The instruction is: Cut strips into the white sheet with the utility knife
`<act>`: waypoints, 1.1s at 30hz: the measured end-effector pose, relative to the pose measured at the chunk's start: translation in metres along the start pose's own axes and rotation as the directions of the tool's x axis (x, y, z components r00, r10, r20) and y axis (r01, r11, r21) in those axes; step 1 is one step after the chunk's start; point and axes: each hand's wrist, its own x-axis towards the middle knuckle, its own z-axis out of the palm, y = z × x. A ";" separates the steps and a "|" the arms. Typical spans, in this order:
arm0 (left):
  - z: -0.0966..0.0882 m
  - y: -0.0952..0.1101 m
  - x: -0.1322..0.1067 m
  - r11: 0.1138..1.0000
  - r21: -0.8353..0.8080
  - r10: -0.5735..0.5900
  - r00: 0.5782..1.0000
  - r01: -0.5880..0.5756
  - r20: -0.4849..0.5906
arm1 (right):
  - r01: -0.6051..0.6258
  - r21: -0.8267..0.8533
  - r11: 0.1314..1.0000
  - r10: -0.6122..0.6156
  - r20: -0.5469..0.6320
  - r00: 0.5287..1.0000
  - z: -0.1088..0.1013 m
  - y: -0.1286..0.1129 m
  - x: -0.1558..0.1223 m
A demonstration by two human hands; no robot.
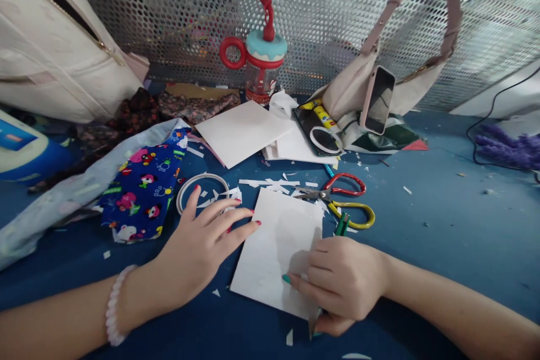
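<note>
A white rectangular board (274, 253), possibly stiff paper, lies tilted on the blue tabletop between my hands. My left hand (196, 256) is spread flat, its fingertips at the board's left edge; a beaded bracelet circles that wrist. My right hand (343, 278) is closed around a green utility knife (342, 224) at the board's right edge. The knife's rear end sticks out above the fist, and a thin blade shows below it by the lower right corner. Just beyond the board lie scissors (324, 193) with one red and one yellow handle, spread apart, and a roll of tape (181, 197).
Paper scraps (270, 183) litter the blue table (442, 225). Farther back are white sheets (244, 129), a lidded cup (264, 67) with a red handle, a handbag (350, 81) with a phone (378, 100) against it, a patterned cloth (145, 185) and a pale backpack (46, 39). Perforated metal stands behind.
</note>
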 end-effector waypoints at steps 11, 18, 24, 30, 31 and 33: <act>-0.011 0.005 0.004 0.954 -0.154 0.263 0.964 -0.257 0.020 | 0.008 0.039 0.999 -0.007 -0.039 0.999 0.002 -0.003 0.001; -0.017 0.013 0.002 0.890 -0.121 0.445 0.895 -0.439 0.028 | -0.001 -0.060 0.998 -0.002 -0.062 0.998 -0.007 0.003 0.007; -0.020 0.016 0.008 0.856 -0.153 0.502 0.865 -0.494 0.011 | -0.199 -0.208 0.957 0.181 -0.106 0.978 -0.012 0.011 0.010; -0.019 0.017 0.008 0.832 -0.203 0.529 0.849 -0.516 0.011 | -0.346 -0.182 0.920 0.330 -0.112 0.937 -0.004 0.009 0.003; -0.018 0.016 0.008 0.834 -0.206 0.526 0.850 -0.512 0.018 | -0.349 -0.190 0.918 0.336 -0.096 0.937 -0.004 0.008 0.001; -0.017 0.016 0.008 0.834 -0.220 0.525 0.850 -0.507 0.031 | -0.341 -0.226 0.913 0.336 -0.060 0.940 -0.005 0.008 0.000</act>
